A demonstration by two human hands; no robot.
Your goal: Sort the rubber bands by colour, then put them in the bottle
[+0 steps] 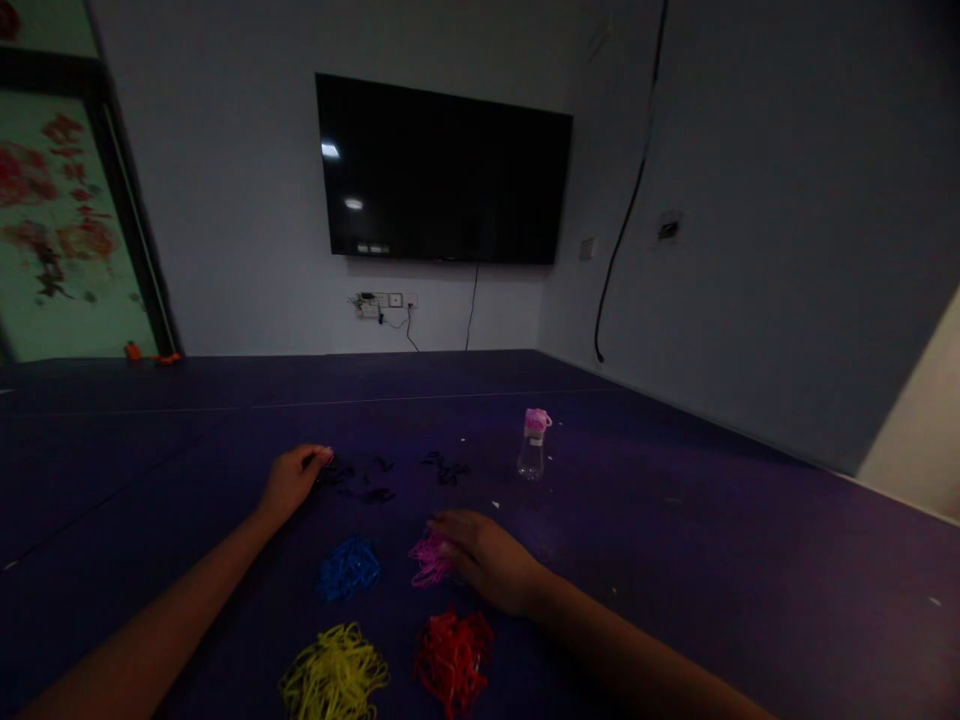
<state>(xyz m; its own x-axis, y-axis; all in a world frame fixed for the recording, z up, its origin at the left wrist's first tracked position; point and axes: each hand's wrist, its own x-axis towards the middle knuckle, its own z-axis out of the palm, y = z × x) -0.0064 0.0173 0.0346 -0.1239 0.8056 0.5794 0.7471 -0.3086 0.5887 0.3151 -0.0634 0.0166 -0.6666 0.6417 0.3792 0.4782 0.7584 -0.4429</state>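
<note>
Red characters (73,172), door panel (90,325), illegible

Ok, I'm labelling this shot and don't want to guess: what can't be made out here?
All in the head view:
Pink pile: partly hidden by the right hand.
Yellow pile: cut off by the bottom edge.
Black pieces: too dark and blurred to count.
Pinkish bit at the left hand: too small to identify.

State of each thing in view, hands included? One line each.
Bottle: upright, pink cap on
TV: screen dark
Blue strands: loosely heaped
Yellow strands: loosely heaped
Red strands: loosely heaped
Pink strands: loosely heaped
Black pieces: scattered
Left hand: fingers curled, grip unclear
Right hand: at pink strands, grip unclear
</note>
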